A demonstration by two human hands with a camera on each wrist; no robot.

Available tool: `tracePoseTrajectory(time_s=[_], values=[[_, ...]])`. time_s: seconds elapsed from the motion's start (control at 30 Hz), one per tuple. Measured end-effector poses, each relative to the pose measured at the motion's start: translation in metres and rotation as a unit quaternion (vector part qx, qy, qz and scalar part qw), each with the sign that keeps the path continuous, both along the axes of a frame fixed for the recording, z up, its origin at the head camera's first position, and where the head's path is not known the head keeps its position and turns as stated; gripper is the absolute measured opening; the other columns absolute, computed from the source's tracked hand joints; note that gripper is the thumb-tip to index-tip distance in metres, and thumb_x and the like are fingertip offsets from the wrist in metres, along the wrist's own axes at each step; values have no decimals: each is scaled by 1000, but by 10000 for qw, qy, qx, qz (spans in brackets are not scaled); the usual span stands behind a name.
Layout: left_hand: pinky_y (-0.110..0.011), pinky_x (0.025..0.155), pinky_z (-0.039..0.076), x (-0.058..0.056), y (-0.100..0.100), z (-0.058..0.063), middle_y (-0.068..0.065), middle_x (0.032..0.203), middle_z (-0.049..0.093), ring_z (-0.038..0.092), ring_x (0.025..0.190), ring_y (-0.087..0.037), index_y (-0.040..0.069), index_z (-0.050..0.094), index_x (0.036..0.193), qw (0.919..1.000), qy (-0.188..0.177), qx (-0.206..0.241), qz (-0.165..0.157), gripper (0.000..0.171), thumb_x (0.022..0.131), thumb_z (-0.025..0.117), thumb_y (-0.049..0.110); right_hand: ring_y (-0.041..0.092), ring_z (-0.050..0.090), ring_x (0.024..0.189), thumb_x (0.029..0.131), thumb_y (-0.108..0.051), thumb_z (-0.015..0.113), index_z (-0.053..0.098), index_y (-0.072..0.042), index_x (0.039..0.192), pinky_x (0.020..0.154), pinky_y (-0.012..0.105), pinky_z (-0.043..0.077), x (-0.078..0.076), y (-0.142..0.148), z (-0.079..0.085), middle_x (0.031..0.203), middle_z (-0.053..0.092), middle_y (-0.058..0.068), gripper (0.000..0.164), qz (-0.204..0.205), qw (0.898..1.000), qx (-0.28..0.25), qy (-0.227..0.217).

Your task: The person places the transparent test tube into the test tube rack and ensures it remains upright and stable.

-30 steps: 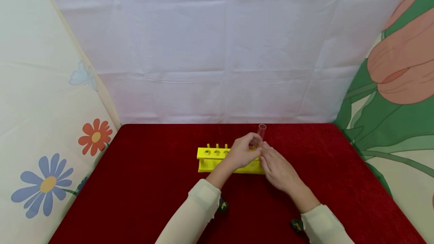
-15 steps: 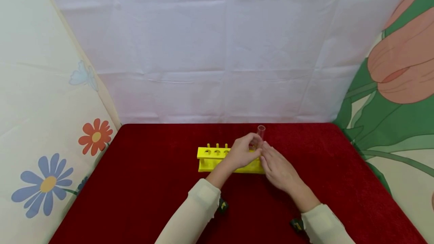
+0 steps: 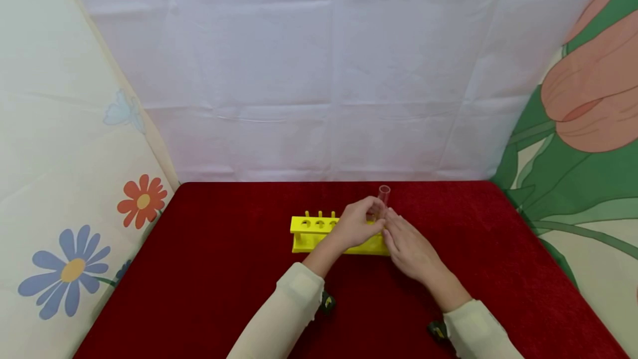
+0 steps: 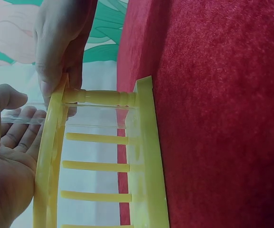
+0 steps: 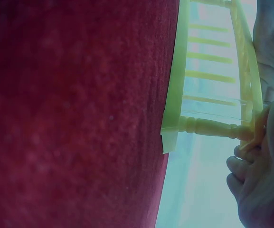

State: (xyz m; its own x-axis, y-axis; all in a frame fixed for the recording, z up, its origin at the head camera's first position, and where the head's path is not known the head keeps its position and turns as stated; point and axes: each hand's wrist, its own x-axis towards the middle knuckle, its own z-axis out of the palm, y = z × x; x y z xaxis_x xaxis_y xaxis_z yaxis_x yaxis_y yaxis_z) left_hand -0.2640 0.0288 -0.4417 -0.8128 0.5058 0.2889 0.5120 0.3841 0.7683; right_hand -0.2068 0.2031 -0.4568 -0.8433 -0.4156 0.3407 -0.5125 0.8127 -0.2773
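Note:
A yellow test tube rack [image 3: 313,225] stands upright on the red cloth. A clear test tube [image 3: 383,195] rises from its right end; in the left wrist view its lower part [image 4: 96,116] passes through the top plate to the base. My left hand [image 3: 356,223] is over the rack, thumb and fingers curled around the tube's upper part. My right hand [image 3: 411,245] grips the right end of the rack's top plate, its thumb and fingers on either side in the left wrist view. Part of the rack's right half is hidden behind my hands in the head view.
Red cloth [image 3: 224,265] covers the table. A white sheet [image 3: 324,71] hangs behind the far edge, with flower-printed panels [image 3: 72,267] at the sides. Black wrist devices [image 3: 327,302] sit below both forearms. Drying pegs [image 3: 320,214] stick up along the rack's back.
The test tube's rim has sunk slightly in the head view. Both hands and the rack stay nearly in place.

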Motion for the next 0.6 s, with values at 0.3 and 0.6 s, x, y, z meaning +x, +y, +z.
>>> tracePoseTrajectory(time_s=[0.3, 0.6], values=[[-17, 95, 50, 0, 1, -1, 1, 114, 68, 61, 104, -5, 10, 62, 122, 9998, -167, 29, 42, 26, 97, 68, 15, 42, 39, 143, 108, -13, 43, 48, 12, 142, 117, 55, 32, 0, 0, 3, 151, 44, 30, 43, -39, 9998, 51, -177], [-18, 95, 50, 1, 0, 0, 1, 114, 68, 62, 104, -5, 11, 62, 122, 9998, -188, -19, 71, 26, 97, 68, 16, 43, 39, 143, 108, -14, 42, 47, 12, 143, 117, 57, 31, -2, 1, -2, 151, 43, 30, 44, -50, 9998, 62, -195]])
